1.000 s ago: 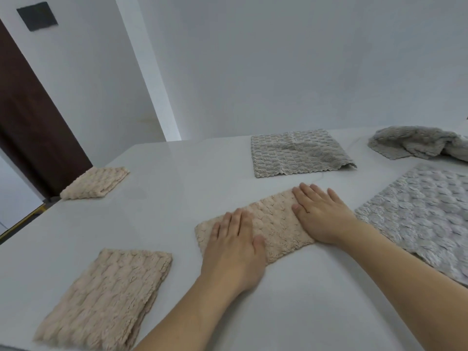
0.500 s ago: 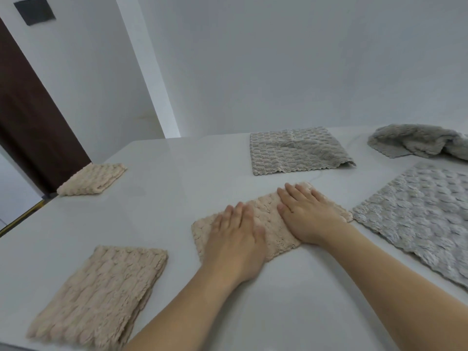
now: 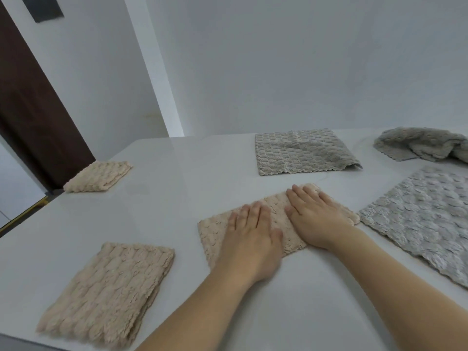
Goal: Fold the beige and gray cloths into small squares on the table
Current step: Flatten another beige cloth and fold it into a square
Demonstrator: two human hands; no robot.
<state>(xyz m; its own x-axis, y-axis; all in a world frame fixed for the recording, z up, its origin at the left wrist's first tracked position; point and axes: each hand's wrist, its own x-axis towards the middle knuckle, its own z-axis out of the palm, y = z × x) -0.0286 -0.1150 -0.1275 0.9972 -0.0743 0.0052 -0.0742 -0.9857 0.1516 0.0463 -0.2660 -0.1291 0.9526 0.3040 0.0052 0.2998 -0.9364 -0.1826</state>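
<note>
A beige cloth (image 3: 274, 211), folded into a long strip, lies at the middle of the white table (image 3: 177, 188). My left hand (image 3: 250, 239) presses flat on its left half with straight fingers. My right hand (image 3: 314, 219) lies flat on its right half, fingers spread. A folded beige square (image 3: 109, 292) sits at the near left, and another folded beige square (image 3: 98, 176) at the far left edge. One gray cloth (image 3: 301, 152) lies flat at the back, a second gray cloth (image 3: 425, 219) is spread at the right, and a third, crumpled gray cloth (image 3: 423, 144) sits at the far right.
The table's left edge runs close to the far beige square. A dark brown door (image 3: 30, 110) stands beyond it, and white walls (image 3: 278, 59) rise behind the table. Bare tabletop shows between the cloths and in front of my arms.
My right hand has slid left along the beige strip toward my left hand, uncovering the strip's right end. My left hand has stayed in place. The view shifted slightly.
</note>
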